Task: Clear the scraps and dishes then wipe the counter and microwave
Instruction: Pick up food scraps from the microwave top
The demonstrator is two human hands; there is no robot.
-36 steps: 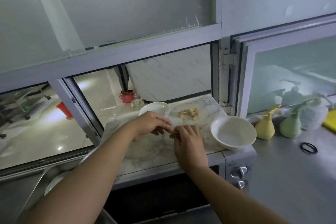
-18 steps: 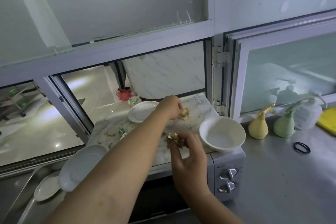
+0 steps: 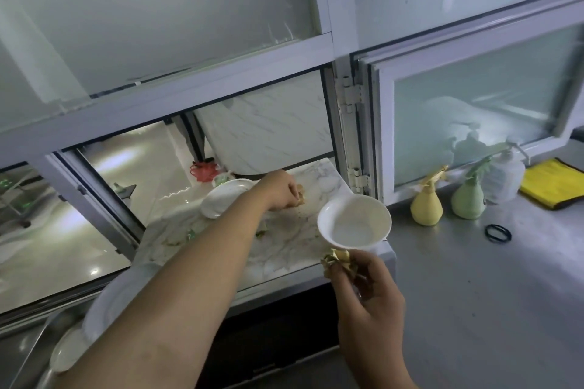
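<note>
Head view, hands (image 3: 363, 287) pinching scraps (image 3: 339, 257), bowl (image 3: 354, 220) upright

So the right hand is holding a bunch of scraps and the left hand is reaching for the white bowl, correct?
Not quite. The head view shows the left hand on the scraps at the back of the marble top, not the white bowl. The right hand does hold a bunch of scraps.
</note>
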